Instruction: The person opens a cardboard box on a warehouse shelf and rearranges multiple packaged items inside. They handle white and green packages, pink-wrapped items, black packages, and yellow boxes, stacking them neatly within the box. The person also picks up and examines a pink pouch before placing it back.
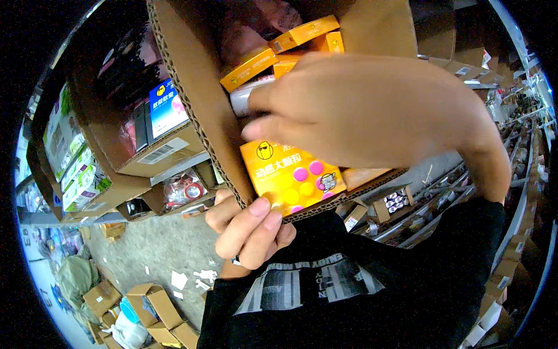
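An open brown cardboard box [192, 87] is held up close in front of me, tilted toward me. Inside lie several flat orange-yellow packets [290, 177], the nearest one printed with pink and yellow dots. My left hand [250, 227] grips the box's lower front corner, fingers curled over the corrugated edge. My right hand [372, 110] reaches into the box from the right, fingers closed around a small grey-white cylindrical item [247, 96] among the packets [302, 32].
Metal shelving on the left holds more cartons [157, 151] with blue, green and white packages. Shelf rows [511, 134] run along the right. On the concrete floor [157, 244] below lie paper scraps, open cardboard boxes [151, 302] and bags.
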Motion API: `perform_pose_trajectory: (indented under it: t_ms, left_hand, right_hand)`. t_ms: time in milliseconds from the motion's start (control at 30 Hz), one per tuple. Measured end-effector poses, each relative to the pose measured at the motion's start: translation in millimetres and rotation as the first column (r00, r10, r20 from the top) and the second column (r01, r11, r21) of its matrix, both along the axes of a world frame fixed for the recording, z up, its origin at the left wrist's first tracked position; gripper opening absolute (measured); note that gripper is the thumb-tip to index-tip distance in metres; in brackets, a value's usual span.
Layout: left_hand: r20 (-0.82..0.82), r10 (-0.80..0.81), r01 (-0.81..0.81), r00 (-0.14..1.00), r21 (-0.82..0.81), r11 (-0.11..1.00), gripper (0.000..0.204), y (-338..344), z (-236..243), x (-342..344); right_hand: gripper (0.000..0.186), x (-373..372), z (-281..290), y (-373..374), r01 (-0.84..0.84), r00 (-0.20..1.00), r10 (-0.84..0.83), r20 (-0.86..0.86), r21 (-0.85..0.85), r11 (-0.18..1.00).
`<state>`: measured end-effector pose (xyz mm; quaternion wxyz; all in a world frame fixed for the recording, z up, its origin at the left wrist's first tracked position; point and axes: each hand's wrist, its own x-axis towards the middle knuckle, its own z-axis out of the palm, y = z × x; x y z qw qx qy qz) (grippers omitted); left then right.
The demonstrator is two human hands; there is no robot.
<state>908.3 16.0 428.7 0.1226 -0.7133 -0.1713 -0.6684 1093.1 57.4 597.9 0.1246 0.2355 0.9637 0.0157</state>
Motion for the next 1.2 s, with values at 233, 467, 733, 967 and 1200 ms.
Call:
perform_pose_trajectory:
  t_ms: [233, 467, 733, 967, 1200]
  left_hand:
    - [0.051, -0.071, 0.068, 0.996, 0.054, 0.996, 0.027, 9, -9, 2]
    - [-0.03, -0.007, 0.008, 1.0, 0.011, 1.0, 0.028, 1, -6, -6]
    - [0.001, -0.11, 0.11, 0.994, 0.015, 0.994, 0.03, 5, -13, -2]
    - [-0.01, -0.083, 0.083, 0.996, -0.01, 0.996, 0.023, 2, -8, -4]
    - [-0.053, -0.012, 0.011, 0.999, -0.032, 0.999, 0.027, -1, -6, -5]
  right_hand:
    - [0.031, -16, 25, -34, 0.364, 0.911, -0.403, -0.088, -0.286, 0.886]
    - [0.025, 18, 11, -25, 0.343, 0.835, -0.332, -0.438, -0.058, 0.938]
    - [0.02, 23, 28, -52, 0.311, 0.949, -0.315, 0.003, 0.147, 0.939]
    - [0.018, 10, 45, -41, 0.342, 0.934, -0.338, 0.12, -0.022, 0.939]
    - [0.013, 0, 41, -41, 0.282, 0.922, -0.308, 0.236, 0.14, 0.949]
